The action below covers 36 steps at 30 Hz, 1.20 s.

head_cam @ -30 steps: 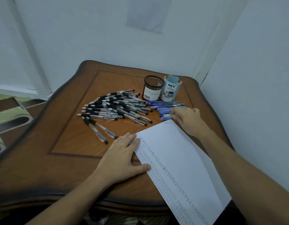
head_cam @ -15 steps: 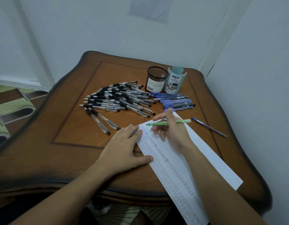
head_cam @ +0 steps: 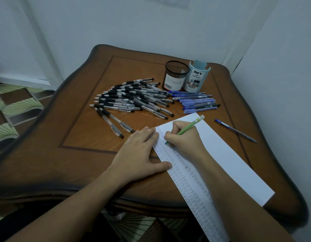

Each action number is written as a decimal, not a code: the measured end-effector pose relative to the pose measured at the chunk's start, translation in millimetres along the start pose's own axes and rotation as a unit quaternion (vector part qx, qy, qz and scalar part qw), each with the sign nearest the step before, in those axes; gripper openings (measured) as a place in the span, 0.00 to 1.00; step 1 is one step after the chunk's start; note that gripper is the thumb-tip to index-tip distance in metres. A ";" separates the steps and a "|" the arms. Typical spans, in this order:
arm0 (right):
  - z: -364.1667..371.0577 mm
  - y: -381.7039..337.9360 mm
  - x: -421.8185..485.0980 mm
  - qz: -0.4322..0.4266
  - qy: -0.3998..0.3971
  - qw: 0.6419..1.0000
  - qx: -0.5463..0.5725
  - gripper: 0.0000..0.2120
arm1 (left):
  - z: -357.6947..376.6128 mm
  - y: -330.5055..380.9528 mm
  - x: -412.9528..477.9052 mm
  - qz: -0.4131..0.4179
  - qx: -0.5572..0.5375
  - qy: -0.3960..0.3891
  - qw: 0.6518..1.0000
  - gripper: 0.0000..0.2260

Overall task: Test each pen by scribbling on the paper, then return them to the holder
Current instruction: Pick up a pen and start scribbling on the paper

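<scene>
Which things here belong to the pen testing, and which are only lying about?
For the job: green pen in the right hand; paper pressed by the left hand; black pens; blue pens; single blue pen; mesh holder; pale blue holder.
Not part of it: wooden table; patterned floor.

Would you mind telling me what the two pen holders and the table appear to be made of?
The dark holder looks like black wire mesh, likely metal: fine holes show above its white label. The pale blue holder looks like smooth matte plastic, possibly card; its printed wall is even and dull. The table looks like varnished wood: grain and reflections show.
</scene>
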State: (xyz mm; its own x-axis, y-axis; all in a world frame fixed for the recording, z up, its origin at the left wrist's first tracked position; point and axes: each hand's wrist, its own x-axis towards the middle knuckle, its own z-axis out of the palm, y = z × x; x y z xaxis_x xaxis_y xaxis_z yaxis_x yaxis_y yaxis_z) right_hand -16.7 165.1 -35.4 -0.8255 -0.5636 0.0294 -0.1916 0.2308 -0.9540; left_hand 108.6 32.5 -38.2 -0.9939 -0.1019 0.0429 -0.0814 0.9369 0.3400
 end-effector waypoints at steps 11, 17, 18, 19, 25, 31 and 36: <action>1.6 -2.1 -2.2 -0.013 0.004 1.000 -0.013 0.17 | 1.0 0.4 -1.0 0.005 -0.005 0.004 1.000 0.52; 1.2 -1.3 -2.9 -0.025 0.010 0.999 -0.025 0.19 | 2.1 -0.8 -0.7 0.007 -0.009 0.008 1.000 0.51; 1.1 -0.9 -2.9 -0.023 0.009 0.999 -0.025 0.19 | 2.2 -0.9 -0.6 0.007 -0.009 0.009 1.000 0.51; 1.4 -0.9 -2.8 -0.021 0.006 0.999 -0.026 0.18 | 2.3 -0.9 -0.6 0.007 -0.007 0.009 1.000 0.51; 0.8 -1.1 -2.9 -0.024 0.010 0.999 -0.035 0.19 | 1.3 -0.2 -0.3 0.004 -0.003 0.012 1.000 0.51; 2.2 0.6 -1.2 -0.028 0.006 0.999 -0.028 0.17 | 1.3 0.4 -0.7 0.003 -0.002 0.015 1.000 0.52; -0.4 -0.1 -1.8 -0.027 -0.003 0.999 -0.033 0.17 | 2.0 0.3 -0.7 0.001 -0.004 0.015 1.000 0.52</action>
State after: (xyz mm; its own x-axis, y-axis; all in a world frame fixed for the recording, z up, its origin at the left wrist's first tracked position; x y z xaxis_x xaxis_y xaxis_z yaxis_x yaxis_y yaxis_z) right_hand -15.4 166.4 -35.2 -0.8094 -0.5819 0.0785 -0.2707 0.2512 -0.9293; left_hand 109.1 33.6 -40.0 -0.9915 -0.1094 0.0709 -0.0784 0.9347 0.3467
